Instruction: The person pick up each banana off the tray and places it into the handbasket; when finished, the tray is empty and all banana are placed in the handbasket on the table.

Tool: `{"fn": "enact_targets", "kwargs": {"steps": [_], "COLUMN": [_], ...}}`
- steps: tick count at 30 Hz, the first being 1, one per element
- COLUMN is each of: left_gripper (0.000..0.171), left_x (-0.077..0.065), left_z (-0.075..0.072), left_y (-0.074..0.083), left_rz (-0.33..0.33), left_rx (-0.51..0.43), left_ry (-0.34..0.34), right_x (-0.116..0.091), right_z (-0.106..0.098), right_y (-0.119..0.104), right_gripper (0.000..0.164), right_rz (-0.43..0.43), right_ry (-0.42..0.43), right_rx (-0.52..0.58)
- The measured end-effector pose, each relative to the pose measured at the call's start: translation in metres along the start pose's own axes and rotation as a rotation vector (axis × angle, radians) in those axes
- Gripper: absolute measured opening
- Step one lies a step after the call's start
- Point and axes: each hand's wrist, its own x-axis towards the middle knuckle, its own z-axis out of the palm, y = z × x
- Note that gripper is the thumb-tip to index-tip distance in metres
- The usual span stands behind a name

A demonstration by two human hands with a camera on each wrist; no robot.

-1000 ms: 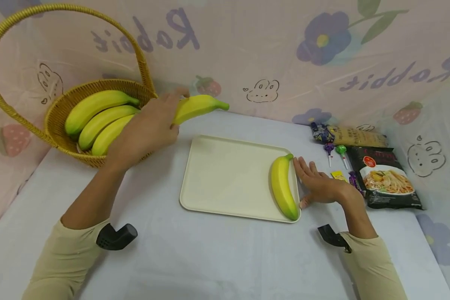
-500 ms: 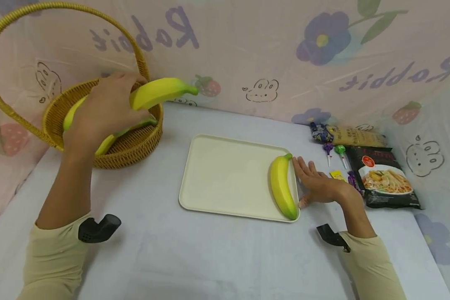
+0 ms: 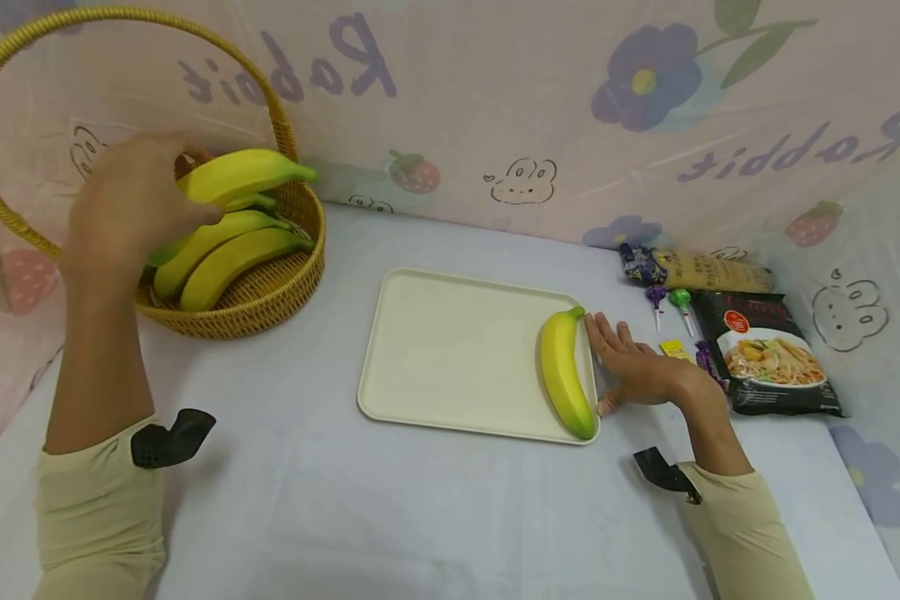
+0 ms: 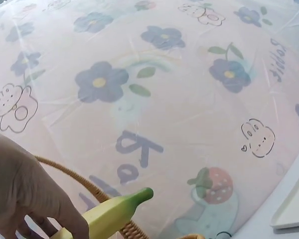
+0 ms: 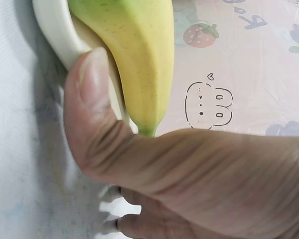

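My left hand [image 3: 131, 200] grips a banana [image 3: 243, 172] over the wicker basket [image 3: 270, 304], its green stem pointing right. In the left wrist view that banana [image 4: 109, 217] shows beside my fingers. Several more bananas [image 3: 243, 262] lie in the basket under it, partly covered by the hand. My right hand [image 3: 637, 367] lies at the right edge of the cream tray [image 3: 450, 358], fingers straight, with the thumb [image 5: 92, 94] against the rim in the right wrist view. Just inside that edge a single banana [image 3: 565, 375] lies lengthwise on the tray.
At the right are a black noodle packet [image 3: 776, 358], a tan packet [image 3: 712, 271], a purple lollipop [image 3: 656, 296], a green lollipop [image 3: 681, 298] and small wrapped sweets [image 3: 675, 350]. A printed curtain [image 3: 495, 100] hangs behind the white table. The basket's tall handle [image 3: 138, 14] arches over its opening.
My left hand has carried its banana leftward, from between basket and tray to over the basket. The right hand, the tray and its banana have stayed in place.
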Motion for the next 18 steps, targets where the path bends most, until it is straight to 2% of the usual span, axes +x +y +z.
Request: {"fn": "enact_targets", "kwargs": {"steps": [9, 18], "left_gripper": [0.063, 0.063], "left_x": [0.018, 0.031], "left_z": [0.01, 0.02], "left_y": [-0.027, -0.039], "left_rz": [-0.044, -0.062], "left_rx": [0.085, 0.135], "left_ry": [-0.056, -0.087], "right_x": [0.005, 0.011], "right_z": [0.003, 0.008], "right_y": [0.009, 0.021], "right_gripper": [0.143, 0.146], "right_rz": [0.004, 0.028], "right_ry": [-0.002, 0.0], "right_rx": [0.009, -0.028]}}
